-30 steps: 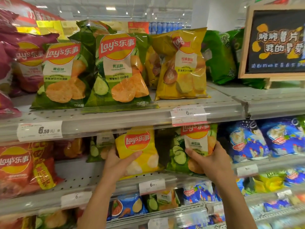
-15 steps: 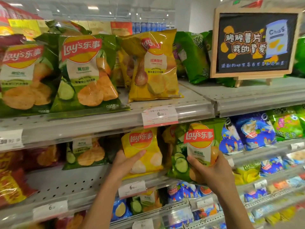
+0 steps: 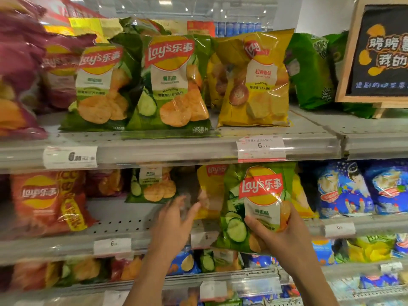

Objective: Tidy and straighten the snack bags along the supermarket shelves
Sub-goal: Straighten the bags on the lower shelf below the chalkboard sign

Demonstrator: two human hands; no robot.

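- Right hand (image 3: pixel 284 235): curled round lower part of green cucumber bag (image 3: pixel 254 208), thumb across its front, bag upright and held out in front of middle shelf (image 3: pixel 123 221) front edge.
- Left hand (image 3: pixel 174 226): motion-blurred, fingers spread and straight, holding nothing; hovering at middle shelf front edge, just left of yellow bag (image 3: pixel 209 191). Contact with yellow bag: cannot tell.
- Yellow bag: on middle shelf, directly behind held green cucumber bag, mostly hidden by it.
- Small green bag (image 3: pixel 152 186): further back on middle shelf, left of left hand, upright.
- Red bag (image 3: pixel 48 202): middle shelf, toward left end, leaning at front edge.
- Blue bags (image 3: pixel 344 191): middle shelf, right end, side by side.
- Top shelf (image 3: pixel 309 129): two green bags (image 3: pixel 172 85) side by side left of centre, upright, front one slightly overhanging front edge; yellow classic bag (image 3: pixel 256 80) just right of them, tilted; dark green bags (image 3: pixel 309 69) further right; purple bags (image 3: pixel 19 69) at left end, blurred.
- Chalkboard sign (image 3: pixel 379 51): top shelf, right end, wooden frame, standing upright.
- Price tags (image 3: pixel 260 147): clipped along front rails of top and middle shelves.
- Lower shelf (image 3: pixel 220 277): mixed small bags, partly hidden by forearms.
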